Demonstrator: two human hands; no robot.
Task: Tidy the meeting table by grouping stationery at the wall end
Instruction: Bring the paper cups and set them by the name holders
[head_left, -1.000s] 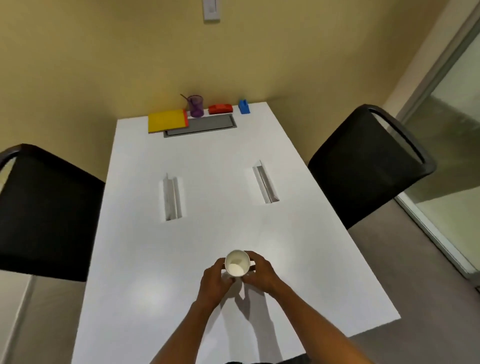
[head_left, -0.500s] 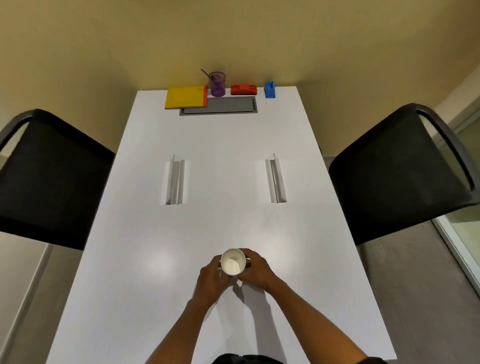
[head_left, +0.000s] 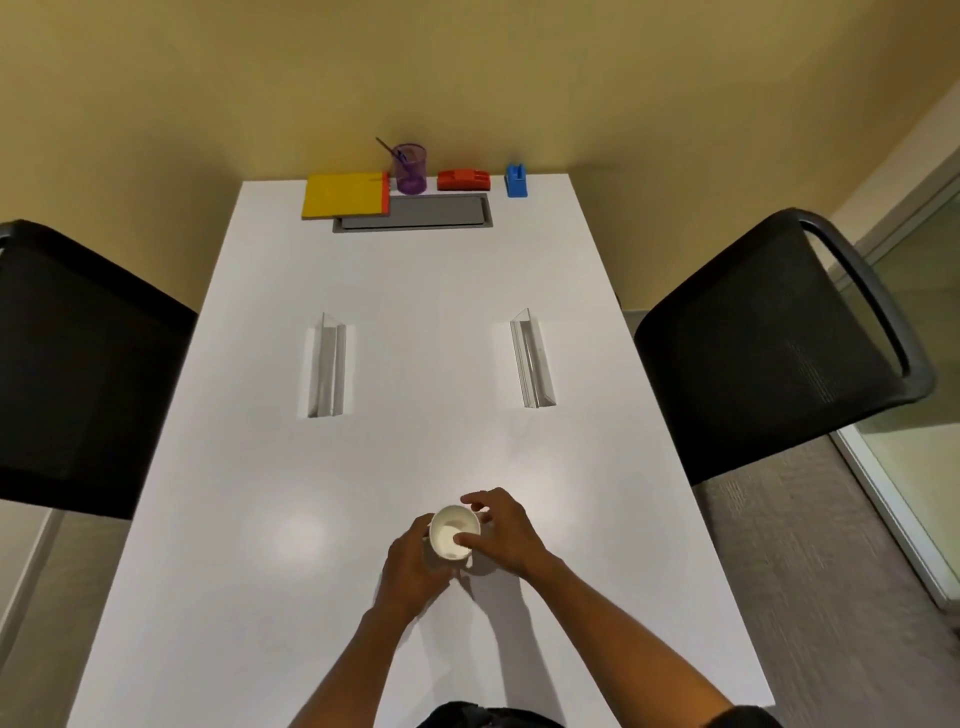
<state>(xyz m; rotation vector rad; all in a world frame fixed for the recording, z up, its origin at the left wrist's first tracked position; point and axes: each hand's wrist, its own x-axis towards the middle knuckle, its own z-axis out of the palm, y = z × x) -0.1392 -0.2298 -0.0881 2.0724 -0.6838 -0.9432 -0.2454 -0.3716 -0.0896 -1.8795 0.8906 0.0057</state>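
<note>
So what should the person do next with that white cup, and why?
Probably lift the white cup clear of the table: the left hand and right hand both grip it at the near end, while the purple pen holder and the yellow notebook sit by the wall.

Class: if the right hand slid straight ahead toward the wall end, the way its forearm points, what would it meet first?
The right hand points up-left, so the white cup it holds comes first; beyond that, probably bare table.
</note>
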